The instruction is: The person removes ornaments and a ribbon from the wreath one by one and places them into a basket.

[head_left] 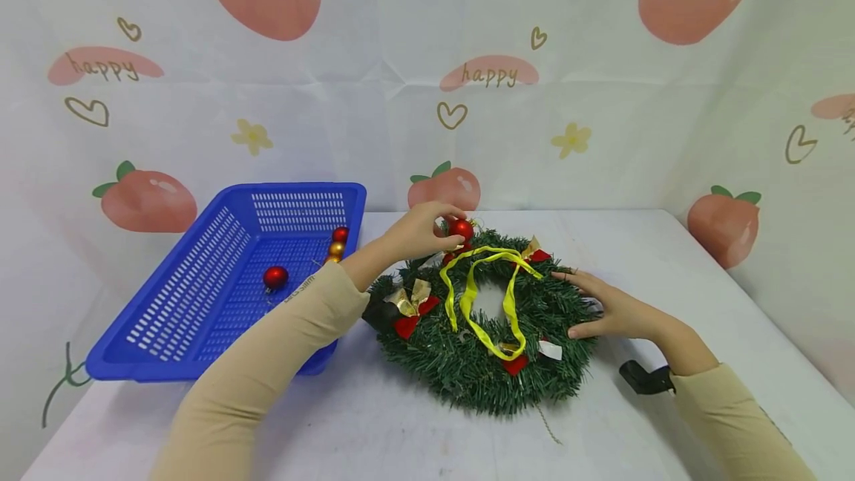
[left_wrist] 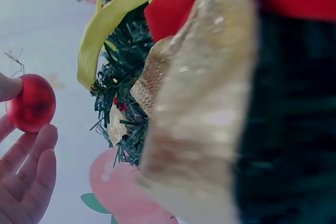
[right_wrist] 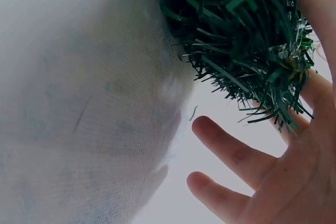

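Note:
A green tinsel wreath (head_left: 427, 362) lies on the table, dressed with red and gold bows (head_left: 413, 301) and a loop of yellow ribbon (head_left: 471, 303). Over its far left part, my left hand (head_left: 422, 232) pinches a red ball ornament (head_left: 461, 228) between thumb and fingers. The left wrist view shows that ball (left_wrist: 32, 103) with a thin hanging thread at its top. My right hand (head_left: 617, 312) rests at the wreath's right edge with fingers spread. In the right wrist view, part of this hand (right_wrist: 283, 166) is behind the green tinsel (right_wrist: 247, 45).
A blue plastic basket (head_left: 174, 280) stands at the left, with a loose red ball (head_left: 275, 277) and more red and gold balls (head_left: 337, 249) along its right side. A black object (head_left: 645, 377) is by my right wrist. A patterned white cloth hangs behind the table.

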The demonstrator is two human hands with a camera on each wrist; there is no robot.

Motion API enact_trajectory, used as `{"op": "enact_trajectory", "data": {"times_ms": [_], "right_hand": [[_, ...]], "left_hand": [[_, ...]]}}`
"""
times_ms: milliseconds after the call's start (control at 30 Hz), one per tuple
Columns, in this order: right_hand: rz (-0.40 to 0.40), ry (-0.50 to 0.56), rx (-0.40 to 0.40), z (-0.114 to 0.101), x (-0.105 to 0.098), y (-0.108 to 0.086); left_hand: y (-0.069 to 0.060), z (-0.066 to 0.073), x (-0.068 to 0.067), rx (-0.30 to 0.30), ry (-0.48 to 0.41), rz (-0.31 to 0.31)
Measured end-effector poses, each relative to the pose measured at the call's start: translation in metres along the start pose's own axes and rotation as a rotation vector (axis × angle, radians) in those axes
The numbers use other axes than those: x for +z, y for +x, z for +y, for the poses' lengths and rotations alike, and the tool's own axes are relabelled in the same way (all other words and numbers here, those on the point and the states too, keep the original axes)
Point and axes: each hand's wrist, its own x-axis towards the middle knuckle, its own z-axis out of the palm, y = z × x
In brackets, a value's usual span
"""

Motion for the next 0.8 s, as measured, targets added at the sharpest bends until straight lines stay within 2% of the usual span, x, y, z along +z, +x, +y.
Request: {"op": "enact_trajectory", "data": {"times_ms": [433,800], "right_hand": [[-0.004,-0.011,0.010,0.002,0.000,0.001],[0.000,-0.009,-0.003,0.003,0.001,0.002]], "left_hand": [[-0.031,0.008,-0.002,0.029,-0.013,-0.040],[-0.054,0.008,-0.016,0.027,-0.058,0.028]]}}
